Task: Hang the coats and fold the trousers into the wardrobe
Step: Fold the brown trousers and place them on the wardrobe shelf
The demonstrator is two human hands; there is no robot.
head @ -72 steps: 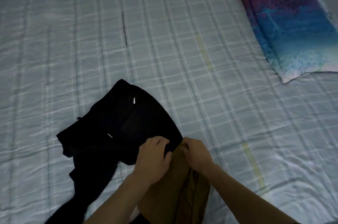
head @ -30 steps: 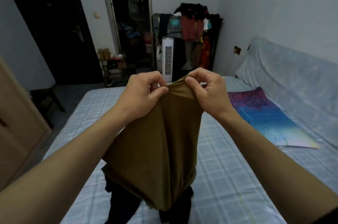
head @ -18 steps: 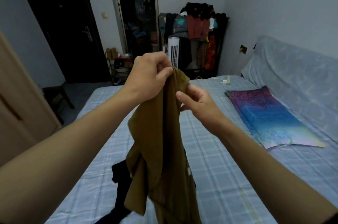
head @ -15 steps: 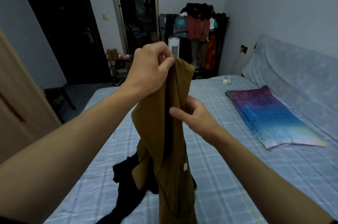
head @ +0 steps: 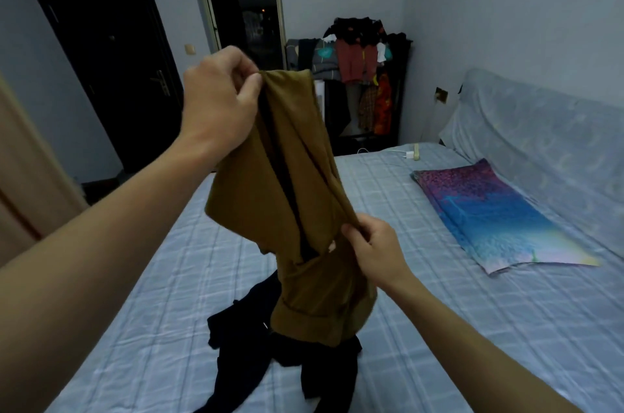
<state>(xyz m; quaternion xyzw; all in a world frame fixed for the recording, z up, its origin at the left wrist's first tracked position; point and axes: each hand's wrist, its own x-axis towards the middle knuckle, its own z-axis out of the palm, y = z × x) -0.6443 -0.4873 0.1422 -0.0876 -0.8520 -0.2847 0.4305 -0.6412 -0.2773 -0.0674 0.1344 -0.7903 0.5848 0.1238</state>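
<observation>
Left hand [head: 219, 105] pinches the top edge of the brown trousers [head: 290, 196], held up over the bed [head: 439, 311]. Right hand [head: 378, 250] pinches a fold lower down. Black garment [head: 256, 345] lies crumpled beneath.

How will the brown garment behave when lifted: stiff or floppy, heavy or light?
Probably floppy: the brown garment drapes in folds between the left hand and the right hand. Likely light, since two fingertip pinches seem to carry it.

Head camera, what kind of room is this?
Most likely a home bedroom: a bed with a checked sheet, a colourful pillow lying on it, and a crowded clothes rack by the far wall.
</observation>
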